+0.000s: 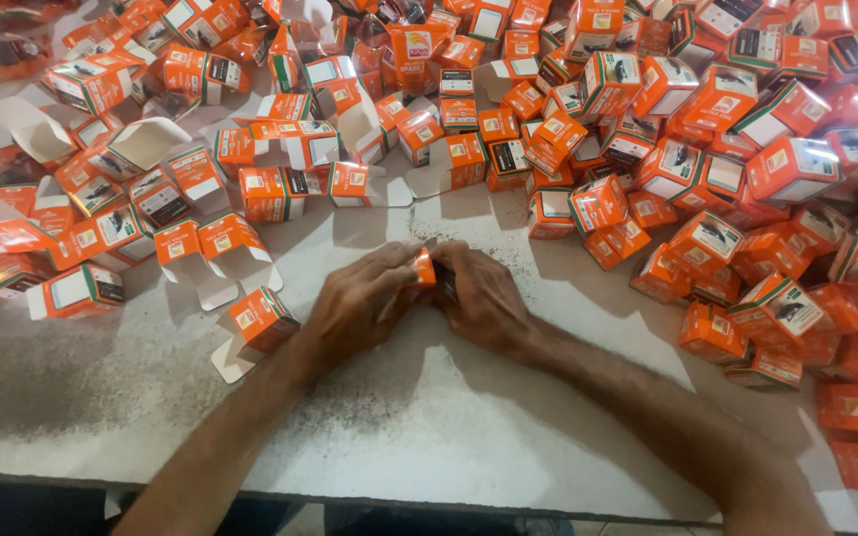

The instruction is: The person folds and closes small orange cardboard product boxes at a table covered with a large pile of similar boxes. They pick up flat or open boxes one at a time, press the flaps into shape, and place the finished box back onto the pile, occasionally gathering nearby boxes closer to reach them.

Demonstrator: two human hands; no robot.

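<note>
My left hand point(355, 306) and my right hand point(484, 296) meet at the middle of the white table point(419, 417). Both are closed around one small orange carton point(424, 268), of which only a corner shows between the fingers. An open orange carton point(262, 320) with a white flap lies just left of my left wrist. Another open carton point(225, 243) sits further up and left.
Several small orange and white cartons are heaped across the far side point(469, 119) and down the right side point(777, 298) of the table. Open, unfolded cartons lie on the left point(81, 288). The table's front edge point(399, 496) runs along the bottom.
</note>
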